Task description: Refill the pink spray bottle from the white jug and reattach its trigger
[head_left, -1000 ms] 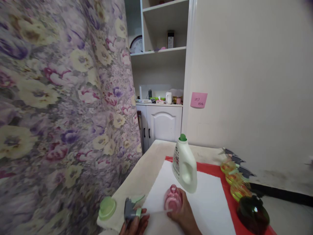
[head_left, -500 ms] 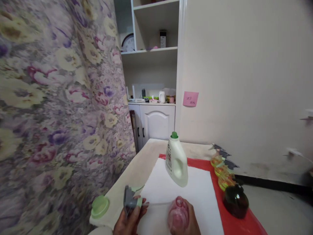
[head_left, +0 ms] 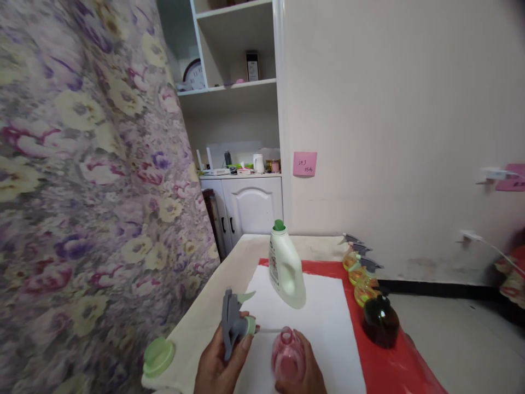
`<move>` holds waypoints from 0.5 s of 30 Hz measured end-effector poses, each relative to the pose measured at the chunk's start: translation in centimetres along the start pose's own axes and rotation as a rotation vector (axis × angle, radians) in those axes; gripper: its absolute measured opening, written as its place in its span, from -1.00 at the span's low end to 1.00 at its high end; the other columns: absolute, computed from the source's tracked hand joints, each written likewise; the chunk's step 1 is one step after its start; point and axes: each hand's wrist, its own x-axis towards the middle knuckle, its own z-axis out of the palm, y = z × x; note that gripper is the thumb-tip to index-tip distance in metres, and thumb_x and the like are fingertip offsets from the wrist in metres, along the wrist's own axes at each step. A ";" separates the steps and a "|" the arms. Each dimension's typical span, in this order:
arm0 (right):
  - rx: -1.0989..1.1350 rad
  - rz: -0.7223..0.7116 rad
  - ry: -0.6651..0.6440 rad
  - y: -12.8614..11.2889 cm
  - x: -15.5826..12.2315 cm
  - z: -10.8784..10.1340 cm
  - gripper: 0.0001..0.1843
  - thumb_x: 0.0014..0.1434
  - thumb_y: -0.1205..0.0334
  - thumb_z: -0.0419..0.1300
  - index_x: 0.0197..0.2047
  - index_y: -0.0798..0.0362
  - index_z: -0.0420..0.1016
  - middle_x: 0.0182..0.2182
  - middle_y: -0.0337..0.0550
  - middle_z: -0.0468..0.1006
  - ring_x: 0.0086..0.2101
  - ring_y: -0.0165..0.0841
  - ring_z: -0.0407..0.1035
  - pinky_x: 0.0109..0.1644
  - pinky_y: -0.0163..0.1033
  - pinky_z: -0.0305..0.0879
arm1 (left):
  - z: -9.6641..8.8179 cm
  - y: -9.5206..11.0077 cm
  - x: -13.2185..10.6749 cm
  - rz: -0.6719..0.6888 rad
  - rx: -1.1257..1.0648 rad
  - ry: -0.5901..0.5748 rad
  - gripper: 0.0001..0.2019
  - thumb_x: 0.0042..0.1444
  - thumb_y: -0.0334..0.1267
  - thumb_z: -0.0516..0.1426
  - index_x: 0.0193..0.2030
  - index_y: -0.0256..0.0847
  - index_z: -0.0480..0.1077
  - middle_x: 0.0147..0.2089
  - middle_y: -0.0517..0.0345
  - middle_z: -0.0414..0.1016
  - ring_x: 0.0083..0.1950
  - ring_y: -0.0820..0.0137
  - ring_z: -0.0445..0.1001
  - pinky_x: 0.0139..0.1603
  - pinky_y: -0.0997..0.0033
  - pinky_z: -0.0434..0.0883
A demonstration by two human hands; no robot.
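1. Head view: left hand (head_left: pixel 217 366) grips the grey spray head (head_left: pixel 234 324), dip tube pointing right; right hand (head_left: pixel 301 369) wraps the pink bottle (head_left: pixel 288 354) at the white sheet's (head_left: pixel 328 306) near edge.
2. Risk: the thin tube misses the open neck and bends.
3. Risk: the white jug (head_left: pixel 286 268), just behind, gets knocked over.

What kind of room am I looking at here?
Probably a room in a home, not a workshop: white shelving holding a clock, a cupboard counter crowded with small household items, and a floral curtain beside the table.
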 end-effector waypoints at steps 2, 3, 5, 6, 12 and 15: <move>0.021 0.083 0.005 -0.1 0.0 0.3 -0.07 -0.36 0.43 0.30 0.17 -0.05 0.20 0.06 -0.06 0.52 0.05 -0.06 0.43 0.07 -0.13 0.40 | 0.1 -0.1 0.5 0.045 0.098 -0.085 -0.53 0.01 0.06 0.24 -0.03 -0.20 0.44 -0.06 0.07 0.60 -0.01 0.22 0.54 0.04 0.42 0.43; 0.026 0.122 0.008 -0.2 0.0 0.4 -0.05 -0.39 0.46 0.27 0.16 -0.06 0.20 0.06 -0.07 0.52 0.06 -0.05 0.43 0.09 -0.11 0.38 | 0.2 -0.3 0.7 0.079 0.146 -0.117 -0.56 0.05 0.05 0.22 -0.03 -0.20 0.43 -0.05 0.06 0.59 -0.01 0.21 0.53 0.04 0.41 0.42; 0.021 0.172 0.018 -0.5 0.0 0.5 -0.03 -0.44 0.51 0.22 0.15 -0.08 0.21 0.06 -0.09 0.51 0.07 -0.04 0.42 0.11 -0.08 0.36 | 0.5 -0.6 1.2 0.152 0.233 -0.177 -0.60 0.10 0.03 0.18 -0.04 -0.19 0.43 -0.04 0.05 0.57 0.00 0.22 0.52 0.02 0.39 0.42; 0.020 0.180 0.018 -0.5 0.1 0.5 -0.01 -0.46 0.53 0.21 0.15 -0.09 0.21 0.07 -0.10 0.51 0.07 -0.04 0.41 0.11 -0.07 0.36 | 0.7 -0.7 1.4 0.180 0.273 -0.210 -0.62 0.12 0.02 0.17 -0.03 -0.19 0.42 -0.05 0.04 0.56 -0.01 0.22 0.52 0.01 0.39 0.42; 0.075 0.093 -0.017 -0.3 0.2 0.4 -0.04 -0.43 0.50 0.20 0.16 -0.01 0.17 0.09 -0.02 0.50 0.08 -0.08 0.41 0.16 -0.11 0.35 | 3.2 -1.0 1.5 0.231 0.406 -0.356 -0.77 0.20 -0.10 0.11 -0.10 -0.16 0.39 -0.19 0.15 0.51 -0.14 0.30 0.49 -0.07 0.40 0.39; 0.114 0.080 -0.030 -0.2 0.2 0.5 -0.04 -0.42 0.50 0.19 0.16 0.00 0.13 0.10 -0.01 0.49 0.09 -0.11 0.41 0.18 -0.10 0.35 | 4.2 -1.3 1.4 0.241 0.430 -0.412 -0.88 0.21 -0.19 0.10 -0.20 -0.15 0.40 -0.30 0.20 0.47 -0.24 0.34 0.45 -0.18 0.42 0.36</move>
